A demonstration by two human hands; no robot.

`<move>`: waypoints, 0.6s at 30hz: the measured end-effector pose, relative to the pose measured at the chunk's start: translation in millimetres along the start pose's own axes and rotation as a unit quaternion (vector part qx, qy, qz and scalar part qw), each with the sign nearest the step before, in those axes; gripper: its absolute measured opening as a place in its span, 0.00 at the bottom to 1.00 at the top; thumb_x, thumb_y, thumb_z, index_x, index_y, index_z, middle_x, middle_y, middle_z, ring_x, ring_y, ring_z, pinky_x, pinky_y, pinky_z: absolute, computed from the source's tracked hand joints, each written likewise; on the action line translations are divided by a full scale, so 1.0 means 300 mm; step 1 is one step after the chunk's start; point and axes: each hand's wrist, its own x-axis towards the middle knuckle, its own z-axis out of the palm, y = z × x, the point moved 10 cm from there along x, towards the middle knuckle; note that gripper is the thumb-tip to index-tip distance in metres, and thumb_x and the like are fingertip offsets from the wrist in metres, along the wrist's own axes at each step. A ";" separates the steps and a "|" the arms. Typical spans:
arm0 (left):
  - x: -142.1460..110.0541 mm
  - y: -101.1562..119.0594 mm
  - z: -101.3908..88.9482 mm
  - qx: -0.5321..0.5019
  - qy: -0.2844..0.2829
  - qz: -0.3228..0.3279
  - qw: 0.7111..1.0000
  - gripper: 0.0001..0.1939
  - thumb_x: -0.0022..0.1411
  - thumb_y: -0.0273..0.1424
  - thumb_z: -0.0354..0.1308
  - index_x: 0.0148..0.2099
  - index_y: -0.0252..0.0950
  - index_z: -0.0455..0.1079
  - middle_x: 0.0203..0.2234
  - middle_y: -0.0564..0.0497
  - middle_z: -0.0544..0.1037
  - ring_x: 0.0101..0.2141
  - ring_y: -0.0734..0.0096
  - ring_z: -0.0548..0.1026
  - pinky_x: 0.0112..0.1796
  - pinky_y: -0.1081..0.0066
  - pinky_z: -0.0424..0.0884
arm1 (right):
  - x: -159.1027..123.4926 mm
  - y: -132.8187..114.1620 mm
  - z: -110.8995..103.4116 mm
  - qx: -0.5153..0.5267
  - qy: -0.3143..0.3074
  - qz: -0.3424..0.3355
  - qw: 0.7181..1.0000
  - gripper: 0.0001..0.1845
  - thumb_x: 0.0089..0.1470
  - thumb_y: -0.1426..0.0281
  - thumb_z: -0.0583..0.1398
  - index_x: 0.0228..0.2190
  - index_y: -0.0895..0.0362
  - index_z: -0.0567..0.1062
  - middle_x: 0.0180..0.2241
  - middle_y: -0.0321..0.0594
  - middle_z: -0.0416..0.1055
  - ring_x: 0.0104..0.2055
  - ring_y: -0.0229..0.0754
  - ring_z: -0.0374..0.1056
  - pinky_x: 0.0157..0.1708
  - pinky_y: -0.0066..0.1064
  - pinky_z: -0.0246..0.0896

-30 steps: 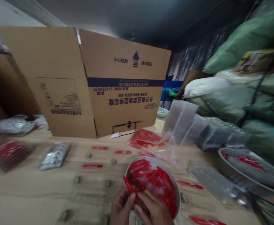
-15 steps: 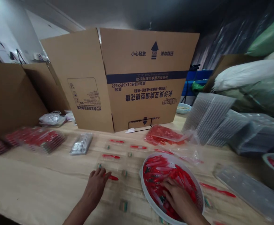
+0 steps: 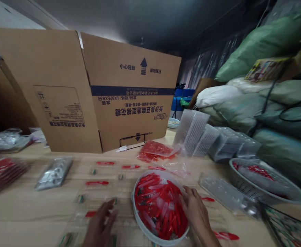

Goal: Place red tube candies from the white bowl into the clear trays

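A round white basket (image 3: 134,209) is heaped with slim red plastic pieces (image 3: 163,206), pen-like in shape, some with paler parts. My right hand (image 3: 196,211) is at its right side, fingers bent over the rim. To the left, my left hand (image 3: 101,224) is blurred above the table, thumb and fingers apart, with nothing visible in it. Next to it is a red piece (image 3: 91,214), partly hidden. Clear plastic trays lie in rows, hard to make out, with single red pieces (image 3: 97,183) and small green items (image 3: 80,198) in them.
A large cardboard box (image 3: 130,99) stands behind. Red packs (image 3: 3,171) and a clear pack (image 3: 54,173) lie left. Rightward are a red-filled bag (image 3: 157,151), stacked clear trays (image 3: 191,130), another clear tray (image 3: 225,192), a grey basket (image 3: 248,187) and piled sacks (image 3: 243,106).
My right hand has come out of the red pieces to the basket's right rim. My left hand has moved lower, away from a red piece. The view has turned right.
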 end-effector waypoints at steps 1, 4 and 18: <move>0.017 0.054 0.063 -0.058 -0.024 -0.026 0.998 0.22 0.60 0.42 0.50 0.50 0.36 0.71 0.27 0.49 0.80 0.22 0.65 0.77 0.24 0.68 0.74 | 0.014 0.037 0.020 0.002 -0.029 0.028 0.999 0.20 0.55 0.69 0.49 0.45 0.61 0.72 0.42 0.52 0.72 0.42 0.48 0.71 0.41 0.35 0.64; 0.068 0.233 0.207 -0.140 -0.071 -0.050 0.986 0.20 0.52 0.35 0.56 0.47 0.35 0.73 0.29 0.46 0.82 0.31 0.58 0.79 0.34 0.64 0.75 | 0.046 0.062 0.041 0.028 -0.077 0.031 0.996 0.17 0.54 0.72 0.48 0.37 0.59 0.75 0.35 0.46 0.75 0.38 0.44 0.72 0.36 0.29 0.63; -0.071 -0.133 -0.576 0.000 0.099 -0.178 0.979 0.14 0.40 0.39 0.56 0.32 0.43 0.73 0.25 0.54 0.84 0.29 0.56 0.81 0.30 0.69 0.75 | -0.176 -0.720 0.233 0.217 -0.161 -0.143 0.952 0.14 0.43 0.81 0.55 0.32 0.59 0.75 0.32 0.42 0.74 0.34 0.42 0.70 0.34 0.27 0.62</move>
